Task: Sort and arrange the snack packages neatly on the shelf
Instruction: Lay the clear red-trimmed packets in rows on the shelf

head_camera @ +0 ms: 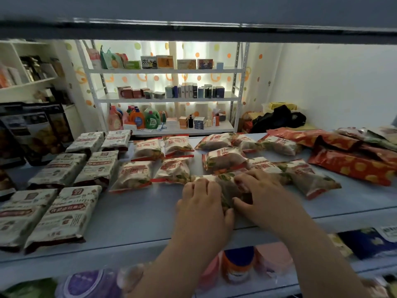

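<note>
On the pale blue shelf [133,214] lie snack packages in groups. My left hand [202,203] and my right hand [257,192] both grip one white-and-red snack bag [231,190] near the shelf's front middle; the bag is largely hidden between them. To its left, several identical white-and-red bags [148,149] lie in two neat rows. More of the same bags [227,160] lie loosely behind and to the right of my hands. Flat white-and-brown packs [66,214] sit in paired rows at the left. Red-and-orange foil bags [352,162] pile up at the far right.
Dark upright bags [32,134] stand at the far left. A lower shelf [236,263] holds jars and packets below my arms. The shelf board above [193,29] overhangs. Behind stand white racks [163,100] with boxes and bottles.
</note>
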The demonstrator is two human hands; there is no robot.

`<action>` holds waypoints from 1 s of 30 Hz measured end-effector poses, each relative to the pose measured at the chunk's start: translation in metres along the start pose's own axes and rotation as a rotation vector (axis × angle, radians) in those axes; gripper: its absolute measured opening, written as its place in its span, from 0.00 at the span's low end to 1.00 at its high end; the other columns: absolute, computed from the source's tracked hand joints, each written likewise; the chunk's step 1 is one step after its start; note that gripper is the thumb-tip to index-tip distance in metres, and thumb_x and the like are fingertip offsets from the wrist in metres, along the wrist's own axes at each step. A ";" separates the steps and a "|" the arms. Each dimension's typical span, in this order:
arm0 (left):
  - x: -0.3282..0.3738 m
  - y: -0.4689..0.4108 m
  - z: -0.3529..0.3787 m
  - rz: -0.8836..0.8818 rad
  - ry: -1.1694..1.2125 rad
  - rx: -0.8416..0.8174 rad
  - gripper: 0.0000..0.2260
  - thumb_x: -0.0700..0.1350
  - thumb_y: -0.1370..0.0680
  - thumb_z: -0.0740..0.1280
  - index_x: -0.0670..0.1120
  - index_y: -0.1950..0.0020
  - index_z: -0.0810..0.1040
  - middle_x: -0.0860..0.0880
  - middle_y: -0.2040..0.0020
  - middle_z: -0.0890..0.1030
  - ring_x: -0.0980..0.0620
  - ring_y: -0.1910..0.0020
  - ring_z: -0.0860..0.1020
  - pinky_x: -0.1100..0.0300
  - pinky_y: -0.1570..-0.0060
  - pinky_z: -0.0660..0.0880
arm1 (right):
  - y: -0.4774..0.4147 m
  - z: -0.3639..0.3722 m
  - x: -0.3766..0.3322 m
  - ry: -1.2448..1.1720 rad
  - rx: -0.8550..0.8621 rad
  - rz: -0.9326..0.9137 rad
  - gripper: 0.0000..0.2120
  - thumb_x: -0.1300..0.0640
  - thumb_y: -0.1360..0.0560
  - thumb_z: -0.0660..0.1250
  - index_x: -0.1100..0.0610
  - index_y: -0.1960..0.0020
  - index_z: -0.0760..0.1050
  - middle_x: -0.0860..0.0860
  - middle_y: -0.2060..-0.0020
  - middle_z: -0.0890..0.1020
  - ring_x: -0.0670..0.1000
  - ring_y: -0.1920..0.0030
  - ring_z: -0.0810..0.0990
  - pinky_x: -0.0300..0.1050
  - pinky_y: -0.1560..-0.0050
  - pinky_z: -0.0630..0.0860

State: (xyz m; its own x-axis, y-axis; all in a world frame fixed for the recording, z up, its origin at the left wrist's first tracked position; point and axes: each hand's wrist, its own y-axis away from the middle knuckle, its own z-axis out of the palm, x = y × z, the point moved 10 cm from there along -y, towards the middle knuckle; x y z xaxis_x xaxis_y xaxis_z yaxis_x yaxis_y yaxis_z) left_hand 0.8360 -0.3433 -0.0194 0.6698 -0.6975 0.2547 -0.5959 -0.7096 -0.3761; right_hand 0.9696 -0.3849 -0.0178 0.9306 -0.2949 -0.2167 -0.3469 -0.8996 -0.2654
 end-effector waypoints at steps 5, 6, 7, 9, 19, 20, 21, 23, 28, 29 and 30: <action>0.007 -0.001 0.009 -0.022 0.027 -0.011 0.27 0.63 0.28 0.65 0.54 0.35 0.62 0.50 0.34 0.62 0.46 0.37 0.61 0.48 0.42 0.71 | 0.002 -0.001 0.003 -0.100 -0.009 0.025 0.25 0.42 0.28 0.67 0.41 0.32 0.67 0.47 0.32 0.68 0.51 0.33 0.66 0.46 0.40 0.68; 0.011 0.000 0.010 -0.003 0.037 -0.020 0.27 0.63 0.29 0.66 0.56 0.35 0.61 0.50 0.34 0.62 0.46 0.37 0.61 0.48 0.42 0.70 | 0.002 -0.003 0.005 -0.133 0.006 0.037 0.24 0.43 0.28 0.68 0.42 0.34 0.69 0.47 0.34 0.69 0.50 0.35 0.67 0.46 0.41 0.68; 0.015 0.001 0.009 0.022 0.039 -0.019 0.26 0.62 0.28 0.66 0.58 0.34 0.61 0.51 0.34 0.62 0.46 0.36 0.60 0.48 0.42 0.70 | 0.003 -0.006 0.007 -0.176 0.025 0.053 0.22 0.44 0.29 0.68 0.42 0.36 0.70 0.47 0.36 0.71 0.50 0.37 0.68 0.46 0.44 0.69; 0.020 0.004 0.006 0.072 0.033 0.003 0.23 0.58 0.26 0.66 0.59 0.33 0.64 0.51 0.34 0.63 0.45 0.36 0.60 0.48 0.42 0.70 | 0.004 -0.013 0.011 -0.276 0.077 0.084 0.19 0.46 0.31 0.69 0.42 0.40 0.71 0.47 0.40 0.73 0.49 0.41 0.70 0.45 0.49 0.68; 0.000 0.059 -0.071 0.214 0.207 0.203 0.05 0.49 0.23 0.58 0.55 0.49 0.73 0.55 0.46 0.69 0.53 0.43 0.66 0.64 0.50 0.72 | 0.014 -0.037 -0.013 -0.651 0.299 0.148 0.20 0.36 0.35 0.62 0.37 0.44 0.74 0.41 0.46 0.77 0.44 0.45 0.74 0.46 0.53 0.70; -0.011 0.067 -0.086 0.213 0.208 0.255 0.05 0.49 0.24 0.59 0.55 0.51 0.73 0.55 0.48 0.68 0.54 0.45 0.67 0.67 0.51 0.69 | 0.014 -0.039 -0.020 -0.661 0.326 0.127 0.18 0.35 0.33 0.61 0.36 0.45 0.73 0.39 0.46 0.76 0.41 0.46 0.73 0.44 0.52 0.69; -0.025 0.074 -0.100 0.198 0.196 0.300 0.04 0.48 0.24 0.61 0.55 0.51 0.74 0.55 0.49 0.68 0.54 0.47 0.67 0.67 0.52 0.66 | 0.013 -0.040 -0.031 -0.656 0.344 0.101 0.17 0.34 0.31 0.61 0.35 0.45 0.74 0.38 0.47 0.75 0.39 0.46 0.72 0.42 0.52 0.69; -0.058 0.081 -0.117 0.123 0.129 0.340 0.05 0.44 0.27 0.65 0.54 0.53 0.74 0.54 0.50 0.68 0.52 0.48 0.67 0.63 0.53 0.65 | 0.008 -0.034 -0.058 -0.630 0.327 0.034 0.18 0.36 0.29 0.60 0.37 0.42 0.74 0.41 0.44 0.75 0.41 0.45 0.70 0.40 0.50 0.67; -0.118 0.072 -0.099 -0.179 -0.080 0.139 0.05 0.45 0.24 0.63 0.50 0.49 0.73 0.48 0.43 0.68 0.47 0.43 0.64 0.58 0.52 0.66 | -0.019 0.001 -0.138 -0.498 0.133 -0.089 0.28 0.37 0.31 0.59 0.39 0.31 0.68 0.48 0.29 0.66 0.51 0.30 0.63 0.46 0.38 0.65; -0.122 0.070 -0.091 -0.198 -0.125 0.089 0.07 0.47 0.23 0.61 0.50 0.46 0.72 0.48 0.41 0.67 0.47 0.41 0.64 0.57 0.50 0.68 | -0.027 0.011 -0.148 -0.449 0.050 -0.091 0.32 0.36 0.32 0.59 0.39 0.28 0.66 0.50 0.26 0.64 0.54 0.27 0.60 0.51 0.32 0.64; -0.124 0.068 -0.085 -0.196 -0.150 0.053 0.10 0.49 0.23 0.59 0.50 0.43 0.72 0.48 0.40 0.67 0.47 0.40 0.64 0.56 0.47 0.69 | -0.033 0.023 -0.156 -0.374 -0.052 -0.093 0.36 0.35 0.33 0.59 0.40 0.25 0.62 0.50 0.24 0.60 0.56 0.25 0.57 0.55 0.29 0.60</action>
State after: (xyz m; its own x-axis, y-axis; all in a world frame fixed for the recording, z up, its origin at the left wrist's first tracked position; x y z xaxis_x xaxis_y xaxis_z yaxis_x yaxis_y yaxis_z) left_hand 0.6744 -0.3135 -0.0008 0.8309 -0.5215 0.1938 -0.4267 -0.8209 -0.3795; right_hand 0.8332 -0.3017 0.0032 0.8479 -0.0823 -0.5238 -0.2478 -0.9349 -0.2542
